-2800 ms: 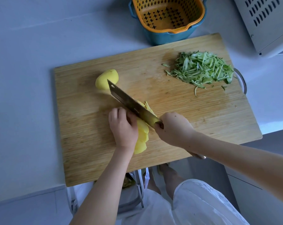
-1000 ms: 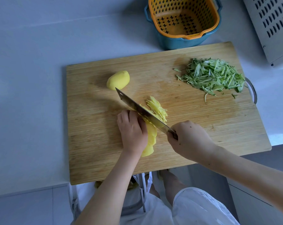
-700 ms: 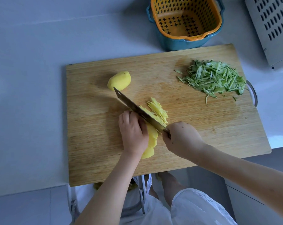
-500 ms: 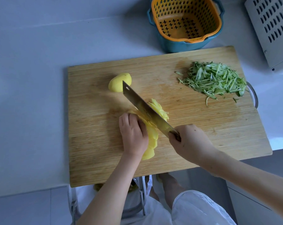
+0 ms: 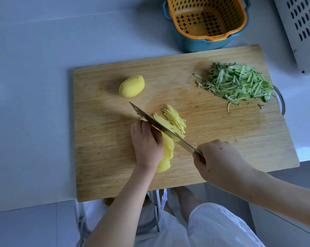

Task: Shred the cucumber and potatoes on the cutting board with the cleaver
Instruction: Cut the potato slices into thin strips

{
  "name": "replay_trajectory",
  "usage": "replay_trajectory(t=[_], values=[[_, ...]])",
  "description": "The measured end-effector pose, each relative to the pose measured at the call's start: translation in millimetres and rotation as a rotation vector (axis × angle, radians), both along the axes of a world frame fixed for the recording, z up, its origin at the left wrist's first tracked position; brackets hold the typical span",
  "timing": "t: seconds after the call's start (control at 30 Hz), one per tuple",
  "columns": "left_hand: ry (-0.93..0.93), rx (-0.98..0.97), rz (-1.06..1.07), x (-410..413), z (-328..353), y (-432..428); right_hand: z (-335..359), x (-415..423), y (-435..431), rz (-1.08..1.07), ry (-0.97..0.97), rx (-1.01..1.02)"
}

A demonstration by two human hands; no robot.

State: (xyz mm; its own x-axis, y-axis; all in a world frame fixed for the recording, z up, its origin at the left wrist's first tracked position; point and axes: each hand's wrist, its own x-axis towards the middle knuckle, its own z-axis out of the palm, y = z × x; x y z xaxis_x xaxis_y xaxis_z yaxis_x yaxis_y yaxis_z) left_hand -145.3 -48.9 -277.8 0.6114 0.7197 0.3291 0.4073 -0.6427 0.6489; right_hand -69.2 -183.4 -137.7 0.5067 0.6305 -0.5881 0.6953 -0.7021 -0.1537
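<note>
A wooden cutting board [image 5: 213,139] lies on the counter. My left hand [image 5: 147,143] presses with curled fingers on a fanned stack of yellow potato slices [image 5: 165,154] near the board's middle. My right hand [image 5: 220,163] grips the handle of the cleaver [image 5: 157,125], whose blade lies edge-down across the slices right beside my left knuckles. Potato shreds [image 5: 175,120] lie just right of the blade. A whole peeled potato [image 5: 132,85] sits at the board's upper left. A heap of green cucumber shreds [image 5: 237,84] lies at the upper right.
An orange colander inside a blue basin [image 5: 205,22] stands behind the board. A perforated metal appliance [image 5: 302,31] fills the top right corner. The board's metal handle [image 5: 280,102] sticks out on the right. The board's front edge overhangs the counter edge, above my legs.
The cleaver has come down from its lifted position onto the potato slices, its tip now lower and off the whole potato. The shred pile beside the blade has grown slightly.
</note>
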Motion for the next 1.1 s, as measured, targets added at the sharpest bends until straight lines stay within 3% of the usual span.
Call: replay_trajectory(t=[0.27, 0.6, 0.87, 1.1], values=[[0.048, -0.032, 0.032, 0, -3, 0, -41, -3, 33, -0.011, -0.013, 0.053], [0.014, 0.011, 0.020, -1, 4, -1, -35, 15, 28, -0.197, 0.147, 0.217], [-0.013, 0.010, 0.019, -1, 0, -1, -8, -6, -9, -0.010, -0.032, 0.067], [0.013, -0.026, 0.024, -1, -6, 0, -13, -12, -11, -0.031, -0.032, 0.020]])
